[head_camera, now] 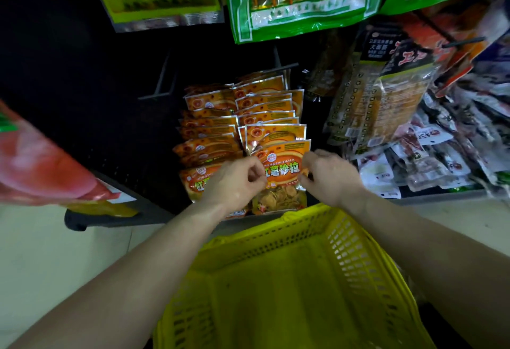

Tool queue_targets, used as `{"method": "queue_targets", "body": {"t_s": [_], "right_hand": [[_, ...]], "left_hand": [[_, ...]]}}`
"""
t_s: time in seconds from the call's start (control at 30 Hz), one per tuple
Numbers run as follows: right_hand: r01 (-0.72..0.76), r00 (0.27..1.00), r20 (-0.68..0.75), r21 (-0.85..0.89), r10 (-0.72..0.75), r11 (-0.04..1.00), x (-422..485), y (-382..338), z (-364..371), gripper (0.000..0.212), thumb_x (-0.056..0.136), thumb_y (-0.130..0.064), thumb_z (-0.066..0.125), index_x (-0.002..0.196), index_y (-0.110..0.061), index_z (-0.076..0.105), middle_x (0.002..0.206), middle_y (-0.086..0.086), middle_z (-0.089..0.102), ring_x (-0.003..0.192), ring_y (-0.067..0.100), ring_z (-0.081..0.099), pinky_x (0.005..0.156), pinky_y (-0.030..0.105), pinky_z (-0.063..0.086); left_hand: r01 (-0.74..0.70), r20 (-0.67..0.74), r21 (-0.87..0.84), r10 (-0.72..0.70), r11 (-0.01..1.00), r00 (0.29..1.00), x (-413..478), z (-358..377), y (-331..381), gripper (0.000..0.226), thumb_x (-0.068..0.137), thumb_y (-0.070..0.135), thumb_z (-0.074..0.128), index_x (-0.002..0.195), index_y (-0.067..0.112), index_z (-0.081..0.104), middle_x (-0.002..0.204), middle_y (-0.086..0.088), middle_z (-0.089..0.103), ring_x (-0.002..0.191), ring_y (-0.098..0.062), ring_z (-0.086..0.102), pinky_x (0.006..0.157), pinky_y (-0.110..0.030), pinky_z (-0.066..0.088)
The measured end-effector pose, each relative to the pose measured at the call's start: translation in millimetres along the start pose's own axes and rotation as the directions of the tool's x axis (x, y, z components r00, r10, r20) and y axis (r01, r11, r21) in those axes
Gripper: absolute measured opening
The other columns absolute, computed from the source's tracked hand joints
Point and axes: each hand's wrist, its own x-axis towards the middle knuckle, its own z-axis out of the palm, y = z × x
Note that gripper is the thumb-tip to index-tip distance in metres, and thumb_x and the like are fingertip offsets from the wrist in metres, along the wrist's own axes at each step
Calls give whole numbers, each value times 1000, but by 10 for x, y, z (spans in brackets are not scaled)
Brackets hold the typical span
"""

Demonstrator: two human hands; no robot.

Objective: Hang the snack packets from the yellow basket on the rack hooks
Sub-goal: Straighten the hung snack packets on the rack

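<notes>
An orange snack packet (283, 175) with red lettering hangs at the front of the right-hand row on the dark rack. My left hand (234, 183) pinches its left edge and my right hand (328, 175) pinches its right edge. Behind it, two rows of the same orange packets (240, 117) hang on the hooks. Another such packet (197, 183) sits at the front of the left row, partly hidden by my left hand. The yellow basket (345, 241) stands right below my forearms, and I see no packets inside it. Two bare hooks (162, 81) stick out left of the rows.
Large green packets (298, 1) hang overhead. Black and clear snack bags (386, 92) hang to the right, above a shelf heaped with small white packets (430, 161). A red packet (36, 166) intrudes at the left. Pale floor (69, 260) lies left of the basket.
</notes>
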Motion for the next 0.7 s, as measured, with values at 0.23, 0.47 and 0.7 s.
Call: {"method": "queue_targets", "body": {"t_s": [0.23, 0.47, 0.7], "right_hand": [[-126, 955, 290, 199, 64, 972, -49, -70, 420, 33, 99, -46, 41, 127, -33, 54, 113, 7, 68, 98, 32, 64, 80, 42, 53], [-183, 932, 351, 256, 85, 949, 56, -25, 684, 46, 94, -34, 46, 140, -37, 39, 114, 7, 67, 94, 29, 63, 75, 38, 51], [-214, 933, 339, 250, 122, 944, 116, -37, 723, 46, 88, -36, 43, 131, -48, 31, 104, 2, 65, 83, 25, 57, 65, 35, 42]], "left_hand": [[223, 270, 44, -227, 974, 936, 151, 621, -301, 22, 96, 41, 59, 116, 36, 65, 114, 10, 64, 92, -10, 57, 70, -25, 42], [302, 304, -44, -276, 952, 912, 357, 857, -522, 20, 94, 42, 56, 111, 48, 65, 118, 7, 67, 89, -8, 63, 67, -23, 45], [282, 280, -104, -244, 954, 928, 365, 954, -564, 31, 95, 37, 54, 125, 44, 59, 124, 3, 65, 86, -7, 61, 61, -18, 41]]}}
